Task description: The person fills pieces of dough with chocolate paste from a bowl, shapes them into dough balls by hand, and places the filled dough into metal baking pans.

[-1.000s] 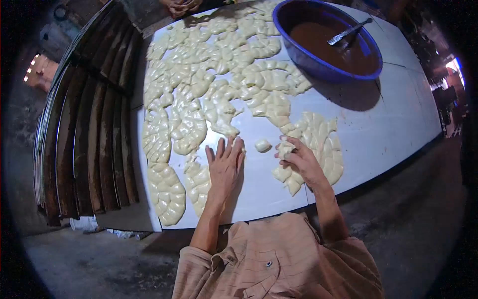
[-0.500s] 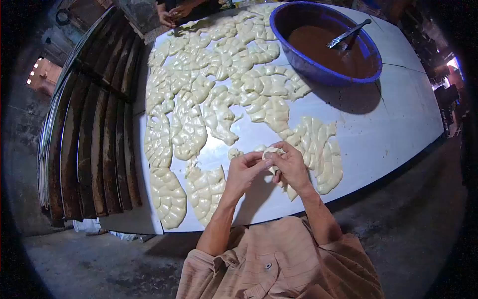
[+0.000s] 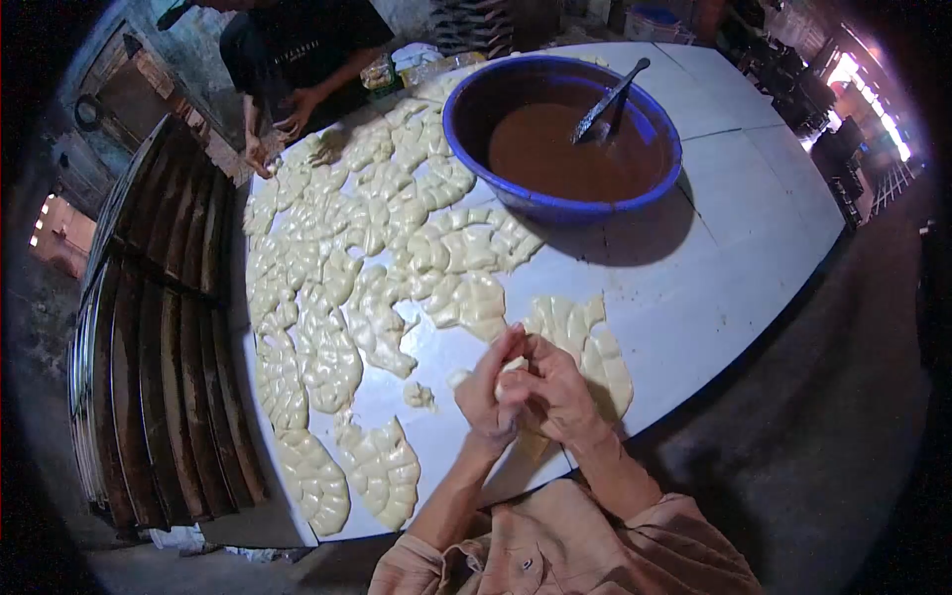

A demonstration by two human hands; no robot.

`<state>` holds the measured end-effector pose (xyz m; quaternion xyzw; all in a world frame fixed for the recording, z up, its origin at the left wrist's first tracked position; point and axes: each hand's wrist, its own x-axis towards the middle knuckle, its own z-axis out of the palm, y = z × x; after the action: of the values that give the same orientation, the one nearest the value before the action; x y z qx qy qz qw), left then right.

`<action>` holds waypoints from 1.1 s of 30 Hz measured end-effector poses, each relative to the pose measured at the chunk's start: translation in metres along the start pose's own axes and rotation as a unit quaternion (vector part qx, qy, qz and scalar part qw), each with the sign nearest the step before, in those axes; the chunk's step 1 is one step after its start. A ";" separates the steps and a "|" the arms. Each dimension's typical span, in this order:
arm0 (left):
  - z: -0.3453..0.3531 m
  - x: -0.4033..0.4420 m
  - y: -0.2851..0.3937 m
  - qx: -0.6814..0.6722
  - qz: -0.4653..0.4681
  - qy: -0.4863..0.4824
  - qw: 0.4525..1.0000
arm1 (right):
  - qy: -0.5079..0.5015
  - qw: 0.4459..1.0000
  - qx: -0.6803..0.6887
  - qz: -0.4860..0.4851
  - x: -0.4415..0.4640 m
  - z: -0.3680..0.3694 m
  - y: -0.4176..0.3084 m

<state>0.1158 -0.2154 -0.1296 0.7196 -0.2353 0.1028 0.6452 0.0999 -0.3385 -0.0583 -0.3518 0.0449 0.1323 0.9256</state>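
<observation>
My left hand (image 3: 485,399) and my right hand (image 3: 561,390) are pressed together over the table's near edge. Between them is a small lump of pale dough (image 3: 513,366), mostly hidden by the fingers. Just left of my hands lies a little scrap of dough (image 3: 418,396). Flattened, glossy dough pieces (image 3: 381,470) cover much of the white tabletop (image 3: 714,288), several of them joined edge to edge. One dough sheet (image 3: 602,369) extends behind and beside my right hand.
A blue basin (image 3: 583,208) of brown paste (image 3: 550,154) stands at the far right, a metal utensil (image 3: 601,111) leaning in it. Stacked dark trays (image 3: 149,367) line the left side. Across the table, a person in a black shirt (image 3: 302,45) has one hand (image 3: 257,157) at the dough.
The view has tilted upward, showing more of the person opposite. My hands have come closer together, covering more of the dough lump. The other person's hands have moved apart.
</observation>
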 end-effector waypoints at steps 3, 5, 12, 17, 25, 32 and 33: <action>0.038 0.021 0.008 -0.129 0.012 0.094 0.987 | -0.002 0.997 0.079 0.003 0.010 -0.008 -0.014; 0.043 0.025 0.001 -0.164 -0.032 0.066 0.984 | -0.001 0.997 0.069 0.040 0.020 -0.024 -0.025; -0.007 0.020 0.006 -0.107 -0.283 -0.016 0.953 | 0.030 0.927 -0.331 -0.174 0.139 -0.064 -0.163; -0.040 0.012 0.007 -0.050 -0.330 0.070 0.940 | 0.074 0.647 -0.758 0.020 0.221 -0.101 -0.203; -0.043 0.003 0.010 -0.015 -0.348 -0.029 0.937 | -0.096 0.546 -0.827 0.093 0.244 -0.127 -0.191; -0.029 0.031 -0.008 -0.086 -0.288 -0.038 0.953 | -0.040 0.880 -0.473 -0.013 0.211 -0.081 -0.187; -0.029 0.047 0.004 -0.121 -0.306 -0.039 0.943 | -0.032 0.909 -0.414 -0.029 0.199 -0.062 -0.182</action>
<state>0.1588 -0.1969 -0.1007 0.6767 -0.0391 -0.1570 0.7182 0.3415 -0.4675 -0.0233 -0.7003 -0.0534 0.1237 0.7010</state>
